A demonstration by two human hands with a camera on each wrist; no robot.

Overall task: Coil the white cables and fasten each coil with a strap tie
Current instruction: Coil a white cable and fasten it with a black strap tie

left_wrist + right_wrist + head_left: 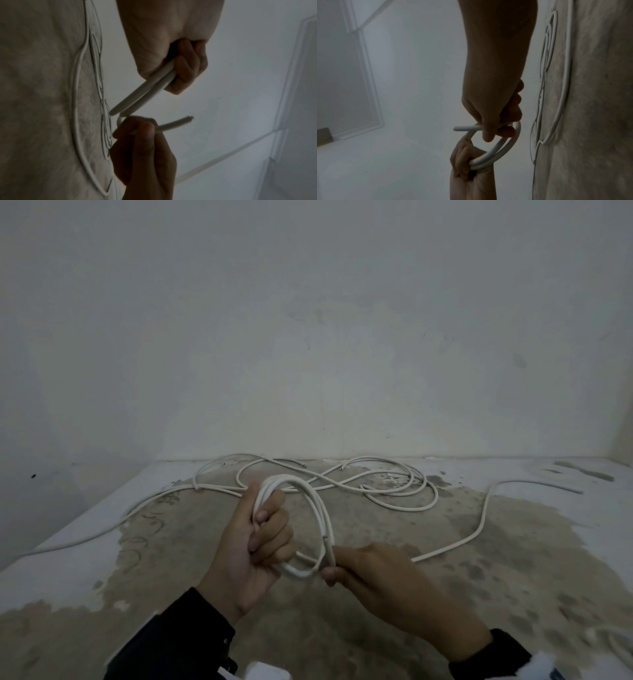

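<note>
My left hand [265, 527] grips a small coil of white cable [317, 508] held upright above the floor, fingers curled round its strands. At the coil's lower right, my right hand [330, 565] pinches the cable just behind its cut end. In the left wrist view the left hand [185, 67] clasps two strands, and the cut end [178, 122] sticks out past the right hand [142, 129]. The right wrist view shows the right hand [496, 130] on the cable end [465, 127], with the coil [501, 150] running down into the left hand [464, 161].
More white cables [394, 484] lie tangled in loose loops on the stained floor [445, 577] near the wall [308, 337]. One long cable [479, 529] snakes off to the right, and another [102, 529] runs left. Flat white strips [565, 474] lie at the back right.
</note>
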